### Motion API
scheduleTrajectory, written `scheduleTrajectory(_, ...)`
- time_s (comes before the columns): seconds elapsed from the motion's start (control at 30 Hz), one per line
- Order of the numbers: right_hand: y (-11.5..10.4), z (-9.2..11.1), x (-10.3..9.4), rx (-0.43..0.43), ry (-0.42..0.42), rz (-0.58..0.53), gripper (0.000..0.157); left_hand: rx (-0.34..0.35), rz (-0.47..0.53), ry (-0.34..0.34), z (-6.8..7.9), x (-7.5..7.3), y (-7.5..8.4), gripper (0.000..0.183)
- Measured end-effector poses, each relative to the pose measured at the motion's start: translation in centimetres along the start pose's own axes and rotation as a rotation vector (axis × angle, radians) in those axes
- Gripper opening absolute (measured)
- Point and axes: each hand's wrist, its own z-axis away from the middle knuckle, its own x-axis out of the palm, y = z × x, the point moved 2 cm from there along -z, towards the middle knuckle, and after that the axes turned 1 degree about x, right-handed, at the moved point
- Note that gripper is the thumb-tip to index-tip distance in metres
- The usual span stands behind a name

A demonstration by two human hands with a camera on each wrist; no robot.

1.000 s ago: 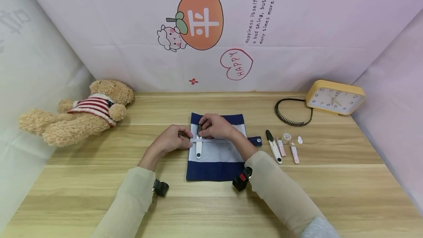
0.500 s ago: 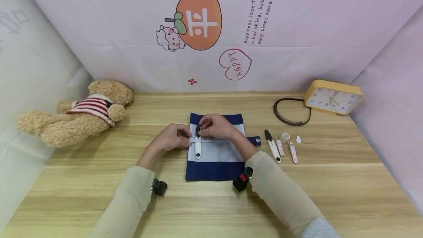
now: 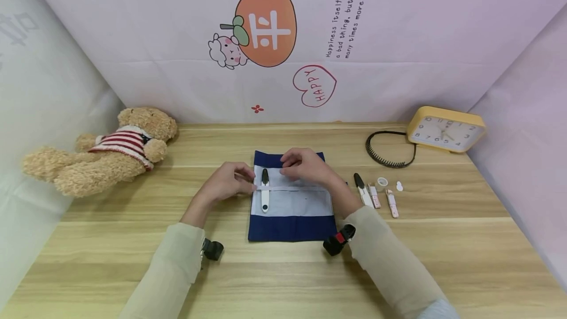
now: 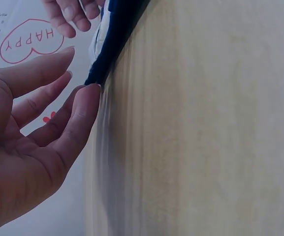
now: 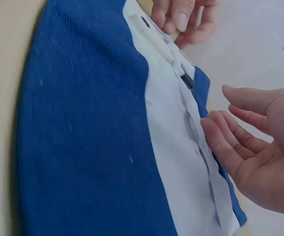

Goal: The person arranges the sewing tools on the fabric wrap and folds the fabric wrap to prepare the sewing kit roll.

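A navy and pale grey fabric case [image 3: 292, 229] lies unfolded on the table, a thin elastic strap [image 3: 305, 189] running across it. White thread snips [image 3: 265, 197] with a black tip are tucked under that strap near the left side. My left hand [image 3: 227, 181] is at the case's left edge, fingers relaxed and fingertips right at the fabric in the left wrist view [image 4: 38, 123]. Over the upper right of the case is my right hand [image 3: 307, 166], loosely bent with nothing between its fingers; the right wrist view shows its fingertips close to the strap.
Right of the case lie a second pair of snips [image 3: 362, 190], two small pink-and-white items [image 3: 392, 204], a white ring [image 3: 382, 181] and a small white piece [image 3: 399, 186]. Behind them are a black toothed hoop [image 3: 392, 164] and a yellow clock [image 3: 447, 129]. A teddy bear [image 3: 110, 161] lies at left.
My right hand has let go of the snips' black end and moved right; the snips stay under the strap. The left hand's fingers have spread slightly at the case edge.
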Motion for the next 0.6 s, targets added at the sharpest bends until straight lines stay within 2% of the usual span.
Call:
scheduleTrajectory(0.23,0.6,1.2,-1.9,-0.021,0.039,0.021,0.034,0.045,-0.015,0.015,0.1,0.0,0.8,0.027)
scheduleTrajectory(0.6,1.9,2.9,-4.6,0.005,0.091,0.011,0.037,0.103,-0.04,0.026,-0.1,0.8,2.1,0.031)
